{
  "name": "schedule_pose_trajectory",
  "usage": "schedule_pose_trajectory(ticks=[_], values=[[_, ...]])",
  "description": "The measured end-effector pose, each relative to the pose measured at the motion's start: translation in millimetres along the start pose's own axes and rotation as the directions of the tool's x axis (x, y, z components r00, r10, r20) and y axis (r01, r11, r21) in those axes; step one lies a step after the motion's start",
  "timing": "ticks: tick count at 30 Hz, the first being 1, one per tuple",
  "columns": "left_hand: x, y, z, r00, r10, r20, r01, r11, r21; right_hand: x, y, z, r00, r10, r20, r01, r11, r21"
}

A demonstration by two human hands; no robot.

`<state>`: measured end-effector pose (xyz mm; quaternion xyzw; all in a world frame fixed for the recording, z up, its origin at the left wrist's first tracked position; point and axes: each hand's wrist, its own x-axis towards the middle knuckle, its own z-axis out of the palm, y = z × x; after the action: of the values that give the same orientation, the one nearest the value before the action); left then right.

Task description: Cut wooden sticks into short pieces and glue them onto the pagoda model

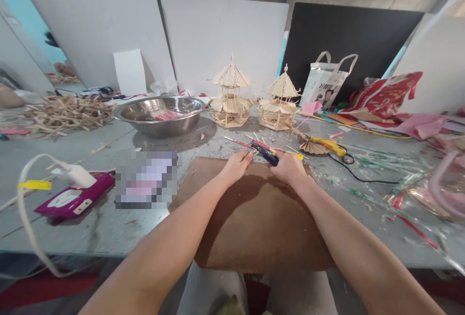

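Over the far edge of a brown board (254,228), my right hand (289,169) is closed around a dark blue hand tool (264,153), which looks like cutters or pliers. Its head points left toward my left hand (238,166). The fingers of that hand are pinched together by the tool's head, on what looks like a short, thin wooden stick (255,152). Just beyond both hands lie thin sticks in red-printed wrappers (236,142). Two small pagoda models made of wooden sticks, a taller one (231,107) and a shorter one (279,112), stand farther back.
A steel basin (160,128) with wrapped packets stands at left, beside a heap of wooden pieces (69,116). A blurred-out phone (147,179) and purple power strip (74,201) lie nearer. On the right are a yellow-handled corded tool (329,145), plastic wrappers (374,165) and a white bag (321,85).
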<state>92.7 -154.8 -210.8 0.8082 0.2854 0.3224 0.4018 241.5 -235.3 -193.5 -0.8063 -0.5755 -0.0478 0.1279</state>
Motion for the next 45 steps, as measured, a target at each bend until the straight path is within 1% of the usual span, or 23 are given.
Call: schedule_pose_trajectory(ticks=[7,12,15,20,24,31,35,39,42,45], values=[[1,-1,1.3,1.000,-0.027,0.004,0.027,0.999,-0.019,0,0,-1,1.000,0.001,0.020,-0.001,1.000,0.003],[0,-2,1.2,1.000,-0.013,0.009,0.014,1.000,-0.009,-1,-1,-1,1.000,-0.012,-0.007,0.012,1.000,0.000],[0,-1,1.2,1.000,-0.008,0.022,0.008,1.000,-0.009,-1,0,0,1.000,-0.020,-0.001,0.020,1.000,0.009],[0,-1,2.2,1.000,-0.019,0.019,0.020,0.998,-0.056,0,2,0,1.000,-0.003,0.028,0.003,1.000,0.013],[0,-2,2.7,0.999,-0.031,0.021,0.033,0.995,-0.093,1,2,0,1.000,0.001,0.024,-0.001,1.000,0.009],[1,-3,2.4,0.999,-0.039,0.001,0.039,0.998,-0.047,1,0,-1,0.999,0.016,0.029,-0.017,1.000,0.018],[0,-1,2.8,0.999,-0.048,0.014,0.048,0.999,-0.020,2,-1,-3,0.997,0.060,0.045,-0.061,0.998,0.012],[-2,-1,3.4,0.997,-0.067,0.028,0.067,0.998,0.006,3,2,-5,0.993,0.117,0.027,-0.117,0.993,0.007],[-2,-1,3.6,0.995,-0.085,0.045,0.087,0.996,-0.033,5,9,-5,0.984,0.179,0.015,-0.179,0.984,-0.025],[-2,1,3.2,0.991,-0.121,0.055,0.127,0.987,-0.102,8,17,-5,0.975,0.218,0.035,-0.215,0.975,-0.058]])
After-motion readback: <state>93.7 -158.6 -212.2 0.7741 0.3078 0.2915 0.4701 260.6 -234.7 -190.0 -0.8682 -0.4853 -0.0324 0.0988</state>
